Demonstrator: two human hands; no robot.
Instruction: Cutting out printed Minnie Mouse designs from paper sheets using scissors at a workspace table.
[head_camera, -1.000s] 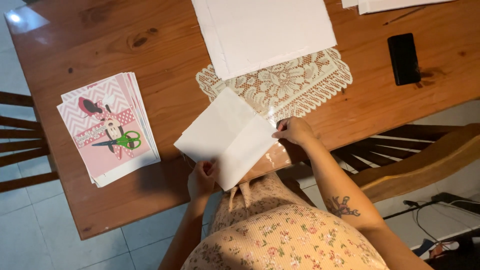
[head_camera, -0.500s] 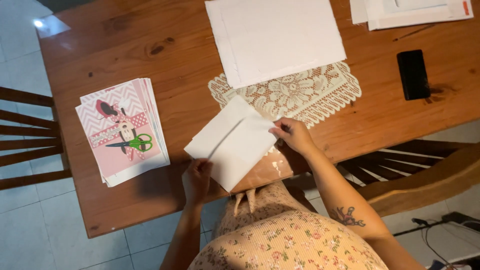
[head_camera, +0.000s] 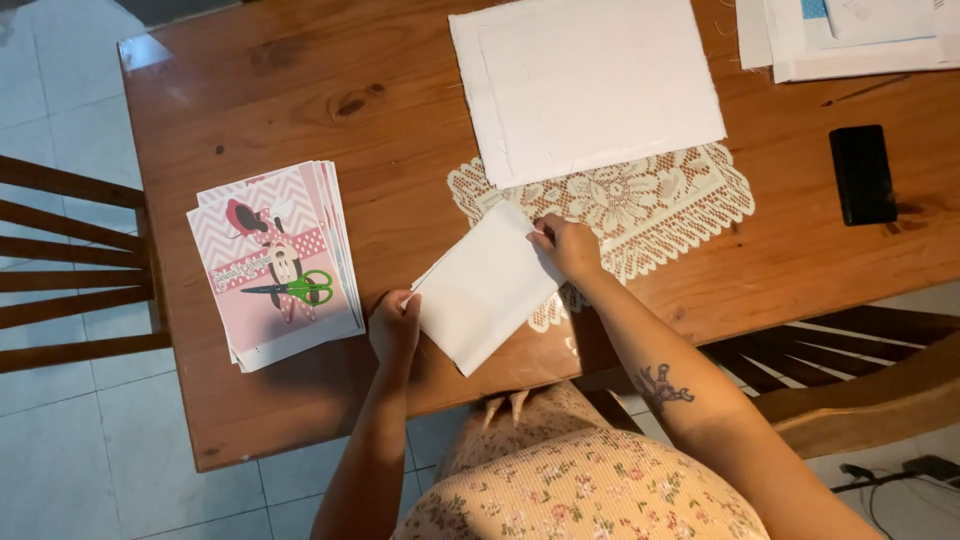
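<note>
Both hands were on one folded white sheet (head_camera: 488, 288) held just above the near edge of the wooden table (head_camera: 300, 110). Her left hand (head_camera: 395, 325) pinched the sheet's left corner between thumb and fingers, and her right hand (head_camera: 568, 247) pinched the far right corner, close to the fringe of the lace doily (head_camera: 640, 200). The sheet sat tilted like a diamond, with its lower corner reaching past the table edge over her lap.

With only two corners gripped, the layers could have slid out of line, and any crease pressed then would probably have come out crooked. The overhanging corner had nothing beneath it, so a loosened pinch on either side might have let the sheet swing down or drop to the tiled floor (head_camera: 60, 460). The right hand was so near the doily that a finger or the sheet's edge could have snagged the lacework and dragged it, along with the large white board (head_camera: 585, 85) lying partly on top of it.

To the left lay a stack of pink printed cards (head_camera: 275, 265) with green-handled scissors (head_camera: 295, 290) resting on top; a wide sweep of the left elbow might have knocked the scissors off or fanned the stack. A black phone (head_camera: 862, 175) and some papers (head_camera: 850, 40) lay well apart on the right, beyond likely harm.
</note>
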